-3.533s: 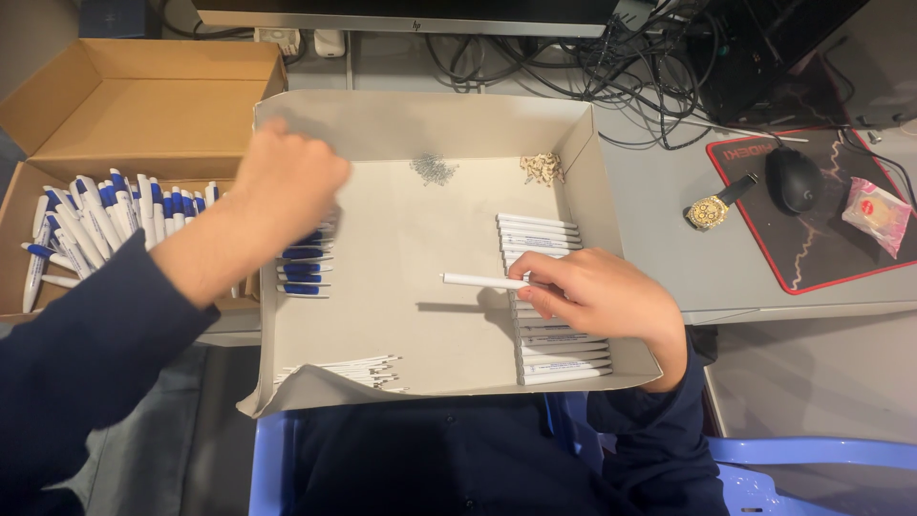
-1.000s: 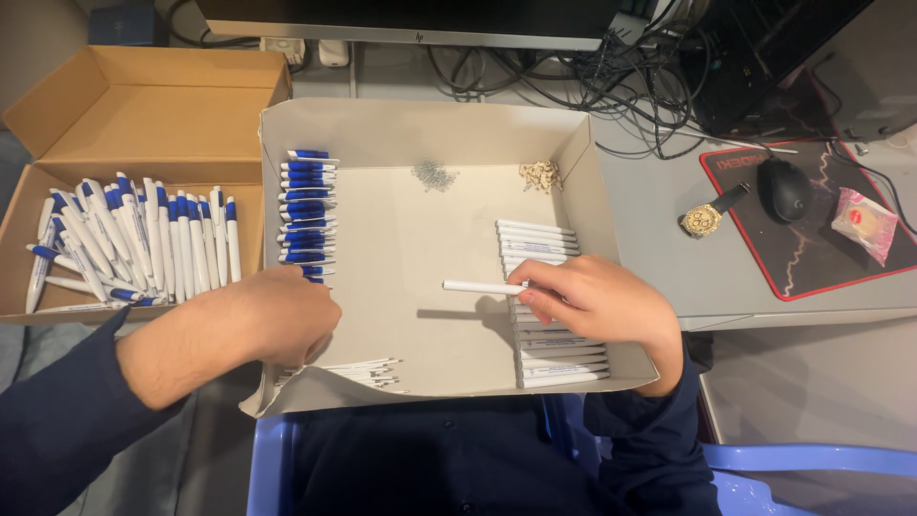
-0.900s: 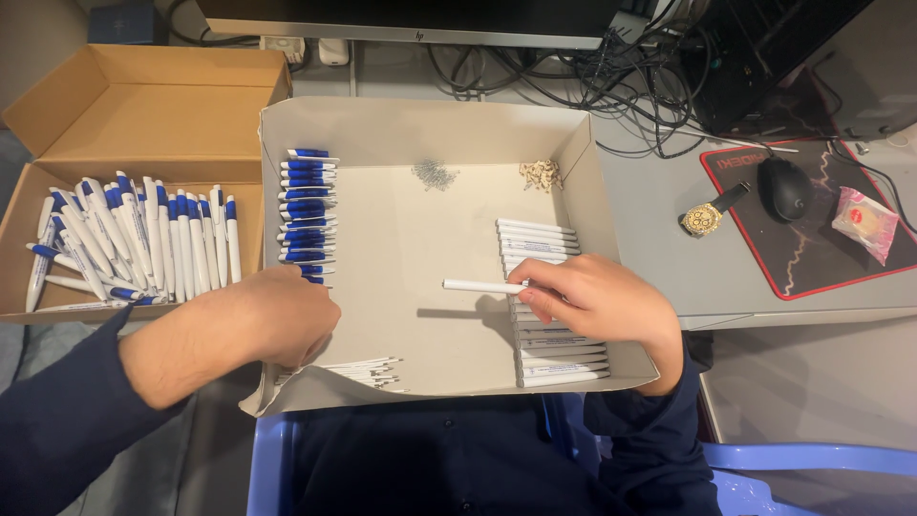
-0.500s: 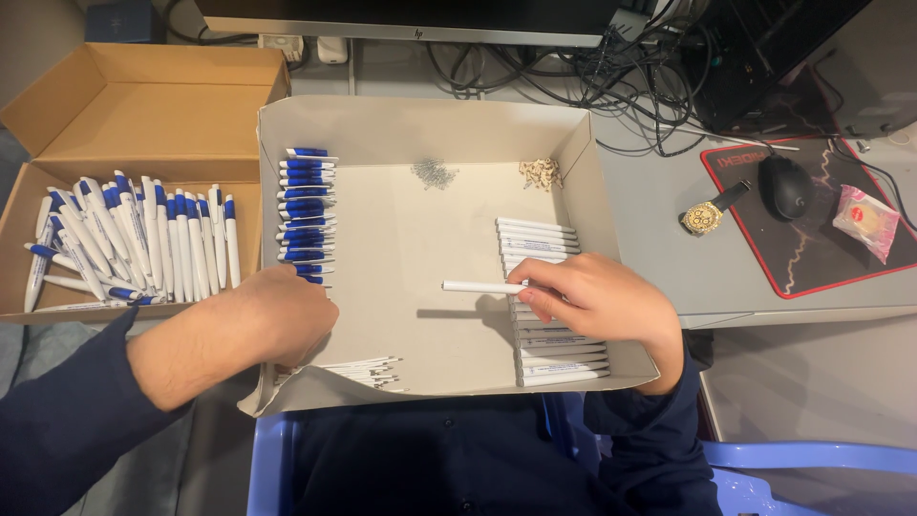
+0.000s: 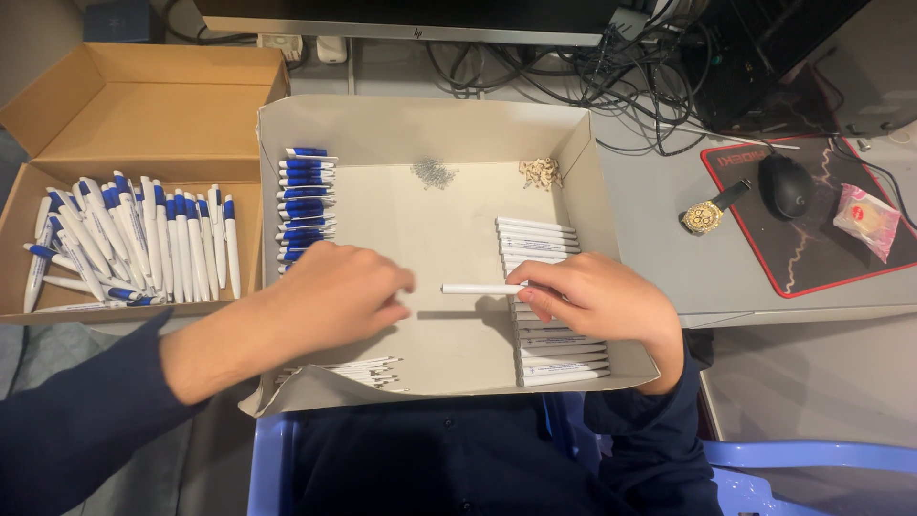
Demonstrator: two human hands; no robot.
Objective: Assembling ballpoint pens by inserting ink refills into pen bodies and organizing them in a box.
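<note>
Two hands are working over a shallow grey tray [image 5: 573,153] resting on the person's lap. The right hand [image 5: 597,301] is pinching one end of a white barrel [image 5: 480,289] between thumb and fingertips, holding it level, its free end pointing toward the left hand. Directly beneath and behind that grip, a stack of white barrels [image 5: 544,306] is lying in a tidy column along the tray's right side.

The left hand [image 5: 334,296] is hovering palm-down just short of the barrel's free end, fingers loosely curled. Whether it is carrying anything underneath cannot be told, since the palm is hiding it. Just beyond its knuckles, a row of blue parts [image 5: 304,205] is lining the tray's left wall; nearer the wrist, a small bundle of thin refills [image 5: 353,371] is lying at the near edge. Two little heaps, dark springs [image 5: 435,173] and pale tips [image 5: 541,172], are sitting at the far wall, well away from both hands.

Judgement: a pen is being assembled, and the step in hand is bringing a second component to the held barrel. The next move seems to call for the left fingers to line up a part with the barrel's open end while the right grip is keeping it level.

Left of the tray, a brown box [image 5: 143,105] is holding finished pens [image 5: 134,239].
</note>
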